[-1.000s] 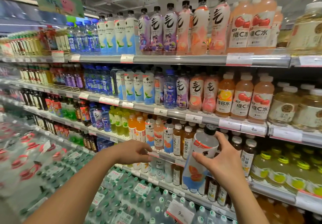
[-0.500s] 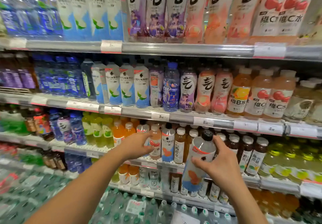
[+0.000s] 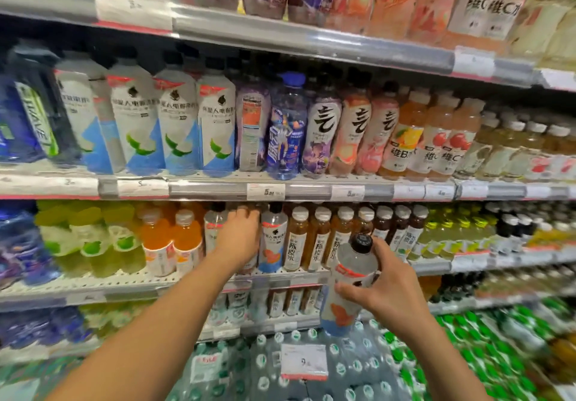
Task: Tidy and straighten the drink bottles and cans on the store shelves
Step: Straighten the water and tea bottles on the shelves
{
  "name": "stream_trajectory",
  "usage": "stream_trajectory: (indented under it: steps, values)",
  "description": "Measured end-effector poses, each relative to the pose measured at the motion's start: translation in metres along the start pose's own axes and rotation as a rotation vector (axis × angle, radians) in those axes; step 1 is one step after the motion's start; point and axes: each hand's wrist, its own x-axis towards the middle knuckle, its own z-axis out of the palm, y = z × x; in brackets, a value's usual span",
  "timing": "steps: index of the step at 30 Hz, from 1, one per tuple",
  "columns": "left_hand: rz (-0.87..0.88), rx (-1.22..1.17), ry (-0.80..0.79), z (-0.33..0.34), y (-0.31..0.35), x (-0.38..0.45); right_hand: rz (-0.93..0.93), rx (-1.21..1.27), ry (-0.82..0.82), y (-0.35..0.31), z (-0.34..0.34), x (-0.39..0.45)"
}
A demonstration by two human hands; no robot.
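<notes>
Bottle (image 3: 349,285) gripped in right hand (image 3: 385,294), held clear of shelf (image 3: 124,282); left hand (image 3: 240,238) grasps a shelved bottle, probably making room.

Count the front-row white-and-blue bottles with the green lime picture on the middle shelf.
4, upright side by side at the shelf's left: first, second, third, fourth. More may stand hidden behind.
</notes>
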Motion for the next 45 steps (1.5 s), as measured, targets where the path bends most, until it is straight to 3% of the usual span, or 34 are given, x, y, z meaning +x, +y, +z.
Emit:
stream_trajectory:
  steps: [6, 11, 21, 26, 34, 45]
  values:
    - [-0.001, -0.167, 0.113, 0.010, -0.010, -0.019, -0.062, -0.006, -0.006, -0.015, 0.005, 0.010]
    - [-0.013, -0.377, 0.109, 0.005, 0.000, -0.045, -0.109, 0.047, -0.058, -0.012, 0.014, 0.011]
    - [-0.300, -0.523, 0.242, -0.006, 0.038, -0.103, -0.198, 0.227, -0.167, 0.003, -0.004, 0.025]
    - [-0.442, -0.724, 0.427, -0.018, 0.056, -0.135, -0.187, 0.317, -0.238, 0.031, -0.001, 0.037]
    - [-0.396, -0.753, 0.637, -0.068, 0.075, -0.181, -0.117, 0.442, -0.182, 0.053, 0.035, 0.063]
    - [-0.361, -0.747, 0.720, -0.120, 0.042, -0.216, -0.344, 0.294, -0.156, -0.006, 0.099, 0.101]
